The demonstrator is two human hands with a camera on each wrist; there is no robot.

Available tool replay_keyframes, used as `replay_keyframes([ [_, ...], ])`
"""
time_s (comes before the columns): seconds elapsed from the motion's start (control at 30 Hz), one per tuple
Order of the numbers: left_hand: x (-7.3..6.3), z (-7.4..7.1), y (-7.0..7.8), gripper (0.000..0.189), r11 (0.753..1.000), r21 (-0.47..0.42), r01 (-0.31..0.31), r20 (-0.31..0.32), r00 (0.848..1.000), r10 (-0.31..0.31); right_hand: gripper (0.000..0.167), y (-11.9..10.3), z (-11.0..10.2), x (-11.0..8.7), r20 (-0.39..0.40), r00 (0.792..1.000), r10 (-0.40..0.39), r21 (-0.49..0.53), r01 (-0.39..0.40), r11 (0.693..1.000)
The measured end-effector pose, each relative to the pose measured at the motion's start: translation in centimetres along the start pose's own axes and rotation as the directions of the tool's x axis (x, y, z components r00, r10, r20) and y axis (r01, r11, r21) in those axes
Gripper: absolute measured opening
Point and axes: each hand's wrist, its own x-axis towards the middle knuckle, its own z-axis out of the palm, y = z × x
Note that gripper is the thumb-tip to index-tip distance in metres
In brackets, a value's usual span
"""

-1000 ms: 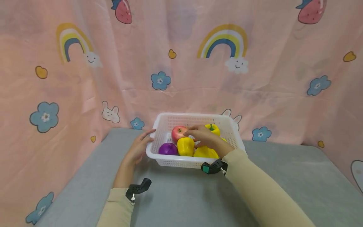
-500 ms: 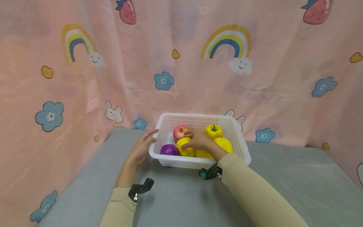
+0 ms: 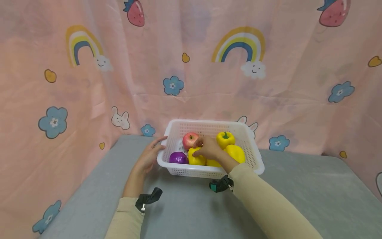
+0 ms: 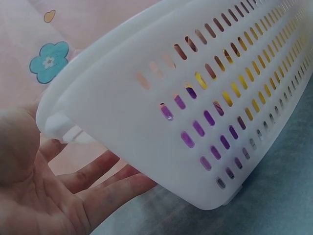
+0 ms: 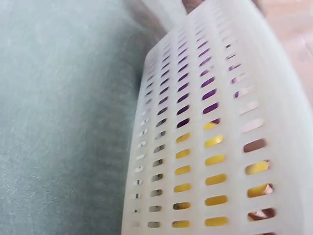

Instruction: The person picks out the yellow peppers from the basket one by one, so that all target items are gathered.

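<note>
Counter (image 3: 179, 205) of grey finish carries one perforated white basket (image 3: 185, 167), its long sides running left to right. Relative to one second ago, the right hand (image 3: 209, 148) has shifted left and toward the near side within the basket, exposing more of the right yellow pepper (image 3: 237, 154); the work in hand is therefore judged to centre on the near yellow pepper (image 3: 197, 160). The right fingers curve over that pepper, with a narrow gap between thumb and forefinger; whether they grip it cannot be told. The left hand (image 3: 147, 158) remains at the basket's left end, fingers extended against it. Basket contents: the right yellow pepper lies near the right wall, with the far yellow pepper (image 3: 225, 142), green stem uppermost, beyond it. A further yellow item (image 3: 213, 163) is partly hidden below the right hand. The near yellow pepper lies left of that item. The red apple (image 3: 189, 140) sits on its far side; the purple round item (image 3: 178, 158) occupies the near left corner.
</note>
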Motion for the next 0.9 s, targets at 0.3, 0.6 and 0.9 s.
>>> replay_keyframes([
  [0.3, 0.1, 0.0, 0.0, 0.049, 1.000, 0.012, -0.018, -0.002, 1.000, 0.018, 0.068, 0.3, -0.1, -0.2, 0.048, 0.999, 0.020, -0.019, -0.019, 1.000],
  [0.6, 0.2, 0.1, 0.1, 0.049, 0.999, 0.029, -0.020, -0.006, 1.000, 0.020, 0.051, 0.4, -0.8, -0.8, 0.146, 0.987, -0.071, -0.020, 0.074, 0.997],
  [0.9, 0.1, 0.0, -0.1, 0.049, 0.999, 0.024, -0.023, -0.003, 1.000, 0.024, 0.054, 0.3, -0.2, -1.2, 0.060, 0.989, -0.138, -0.074, 0.142, 0.987],
])
